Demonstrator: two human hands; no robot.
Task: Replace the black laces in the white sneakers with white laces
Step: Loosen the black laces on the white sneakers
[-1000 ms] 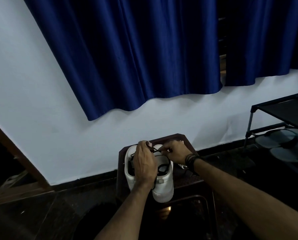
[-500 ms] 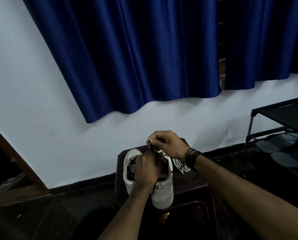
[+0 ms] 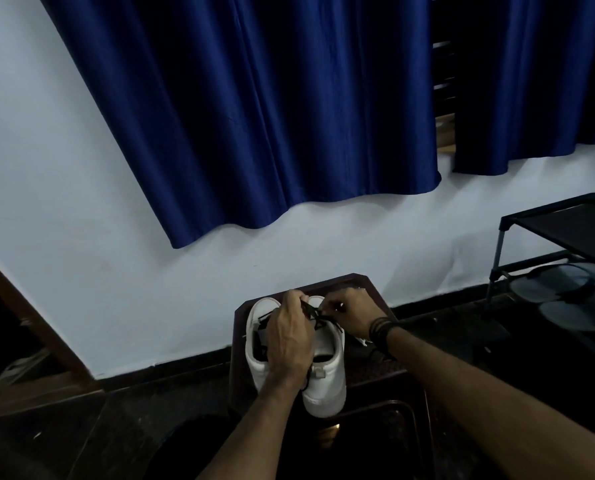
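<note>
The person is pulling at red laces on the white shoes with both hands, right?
Not quite. The laces are black, not red, as the head view shows. The rest holds: both the left hand and the right hand are working at them on the white shoes.

one camera only, worn on the head. it looks forward and down, from above and behind the sneakers point(image 3: 327, 358), near them, and faces the wall point(image 3: 64, 202) and curtain point(image 3: 254, 116).
</note>
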